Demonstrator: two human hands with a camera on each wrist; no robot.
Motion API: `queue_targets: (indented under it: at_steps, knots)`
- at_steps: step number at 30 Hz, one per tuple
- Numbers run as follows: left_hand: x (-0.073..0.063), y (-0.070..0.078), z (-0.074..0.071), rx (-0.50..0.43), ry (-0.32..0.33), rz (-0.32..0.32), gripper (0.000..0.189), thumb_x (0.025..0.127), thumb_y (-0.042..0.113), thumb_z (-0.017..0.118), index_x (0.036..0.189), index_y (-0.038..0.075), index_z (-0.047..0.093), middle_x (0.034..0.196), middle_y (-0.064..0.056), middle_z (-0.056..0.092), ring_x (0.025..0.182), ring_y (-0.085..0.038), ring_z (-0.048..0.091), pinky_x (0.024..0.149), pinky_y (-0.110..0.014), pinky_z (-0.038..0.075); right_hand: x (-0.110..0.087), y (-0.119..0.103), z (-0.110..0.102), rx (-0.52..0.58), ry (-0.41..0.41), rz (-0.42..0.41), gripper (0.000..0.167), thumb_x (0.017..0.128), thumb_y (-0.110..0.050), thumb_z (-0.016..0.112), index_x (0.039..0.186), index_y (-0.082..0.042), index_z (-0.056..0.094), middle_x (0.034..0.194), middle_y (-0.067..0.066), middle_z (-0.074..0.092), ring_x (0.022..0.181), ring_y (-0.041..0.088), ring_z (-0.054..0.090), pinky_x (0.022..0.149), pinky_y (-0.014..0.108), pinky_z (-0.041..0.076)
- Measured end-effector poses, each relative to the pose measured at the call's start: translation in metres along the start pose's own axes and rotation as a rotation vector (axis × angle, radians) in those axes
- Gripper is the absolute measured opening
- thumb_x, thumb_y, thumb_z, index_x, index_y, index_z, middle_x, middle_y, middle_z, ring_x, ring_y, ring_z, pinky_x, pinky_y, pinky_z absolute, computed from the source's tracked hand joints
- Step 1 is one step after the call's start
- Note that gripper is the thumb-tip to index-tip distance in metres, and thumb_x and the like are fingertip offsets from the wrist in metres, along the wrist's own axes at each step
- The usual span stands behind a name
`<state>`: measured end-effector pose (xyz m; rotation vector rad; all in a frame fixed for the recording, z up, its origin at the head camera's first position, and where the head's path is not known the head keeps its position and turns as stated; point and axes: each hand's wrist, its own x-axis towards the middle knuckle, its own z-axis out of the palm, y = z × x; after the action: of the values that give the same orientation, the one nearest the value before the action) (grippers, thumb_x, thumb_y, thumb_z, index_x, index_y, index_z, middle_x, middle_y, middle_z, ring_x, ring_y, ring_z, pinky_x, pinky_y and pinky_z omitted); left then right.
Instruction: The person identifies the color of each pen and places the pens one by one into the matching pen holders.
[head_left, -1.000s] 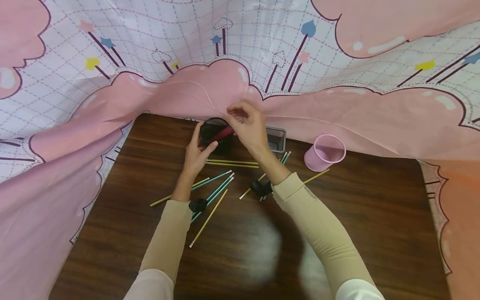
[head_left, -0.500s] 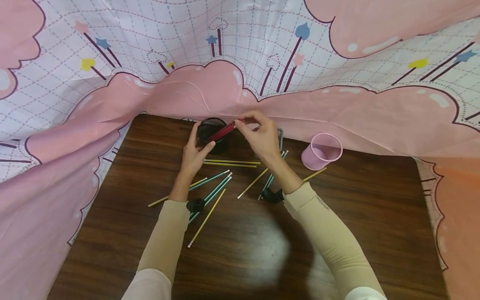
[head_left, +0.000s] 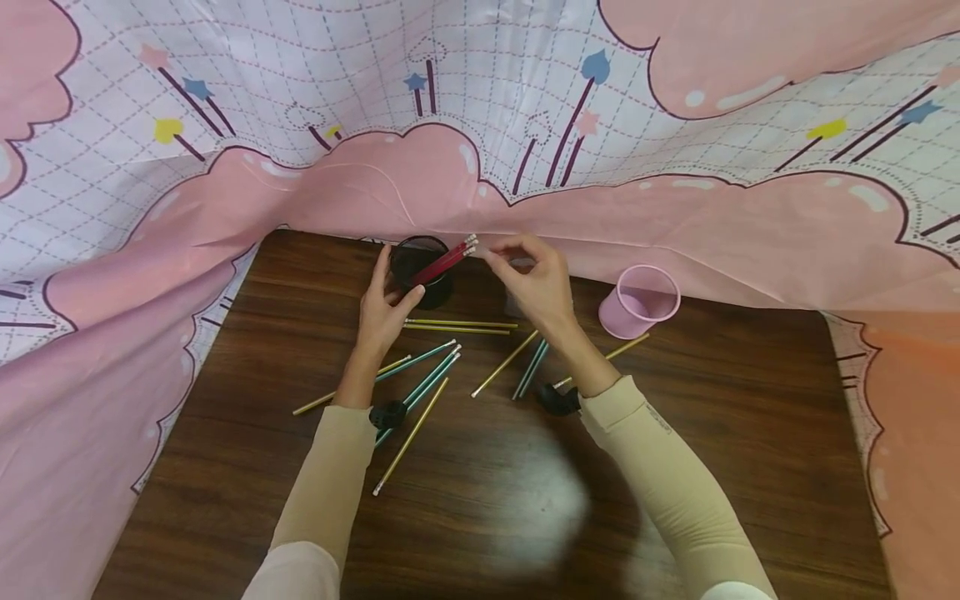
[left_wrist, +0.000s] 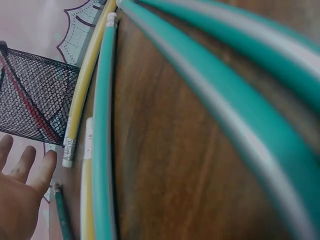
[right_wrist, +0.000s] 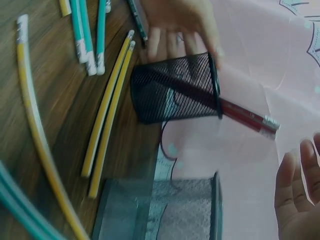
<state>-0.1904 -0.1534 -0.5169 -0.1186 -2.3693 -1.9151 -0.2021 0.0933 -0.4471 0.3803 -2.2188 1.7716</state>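
A black mesh pen cup stands at the back of the table, with dark red pencils leaning in it, white eraser ends up and toward the right. My left hand holds the cup's near left side, thumb in front and fingers along the left. In the right wrist view those fingertips meet the mesh cup. Just right of the eraser ends hovers my right hand, thumb and forefinger near each other, holding nothing. A gap separates this right hand from the red pencils in the right wrist view.
Yellow pencils and teal pencils lie scattered before the cup. A grey translucent bin stands right of it, mostly behind my right hand in the head view. A pink cup is farther right. Patterned cloth hangs along the back edge.
My right hand has let go of the red pencils and drawn back to the right, uncovering their eraser ends. The left hand stays at the mesh cup.
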Motion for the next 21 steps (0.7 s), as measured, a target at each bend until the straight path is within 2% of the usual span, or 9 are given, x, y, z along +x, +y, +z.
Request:
queue_targets:
  at_steps: [3,6,10,13,21]
  knots:
    - [-0.005,0.002,-0.002,0.010,0.018,0.031,0.084,0.091,0.013,0.072,0.158,0.009,0.021,0.159,-0.019,0.029,0.140,-0.043,0.035,0.106,-0.060,0.038,-0.006,0.003,-0.009,0.002,0.014,0.019,0.013,0.087,-0.013,0.077,0.096,-0.004,0.074,0.092,0.005,0.072,0.084,0.016,0.066,0.069,0.025,0.056]
    - [-0.008,0.004,-0.005,0.010,0.039,0.065,0.082,0.091,0.011,0.072,0.158,0.011,0.024,0.157,-0.018,0.033,0.138,-0.043,0.036,0.105,-0.061,0.038,-0.012,0.004,-0.019,0.019,0.039,0.042,0.014,0.087,-0.008,0.076,0.098,0.000,0.073,0.095,0.012,0.072,0.086,0.018,0.066,0.070,0.021,0.055]
    - [-0.012,0.006,-0.009,0.007,0.065,0.101,0.079,0.090,0.009,0.072,0.156,0.008,0.028,0.154,-0.021,0.037,0.135,-0.044,0.040,0.103,-0.064,0.039,-0.016,-0.009,-0.027,0.014,0.073,0.057,0.016,0.086,-0.003,0.075,0.099,0.007,0.071,0.095,0.020,0.071,0.083,0.015,0.065,0.066,0.017,0.052]
    - [-0.013,0.008,-0.011,0.000,0.083,0.111,0.077,0.089,0.007,0.073,0.155,0.008,0.032,0.151,-0.022,0.040,0.134,-0.044,0.042,0.102,-0.065,0.039,-0.018,-0.019,-0.031,-0.003,0.093,0.067,0.017,0.086,-0.001,0.074,0.098,0.009,0.070,0.092,0.021,0.070,0.081,0.012,0.063,0.063,0.016,0.049]
    - [-0.020,0.013,-0.018,0.023,0.100,0.128,0.071,0.089,0.004,0.072,0.151,0.003,0.036,0.147,-0.025,0.045,0.130,-0.047,0.045,0.100,-0.065,0.041,-0.019,-0.018,-0.042,-0.003,0.117,0.056,0.019,0.085,0.001,0.074,0.100,0.012,0.069,0.095,0.027,0.069,0.080,0.010,0.063,0.065,0.016,0.050]
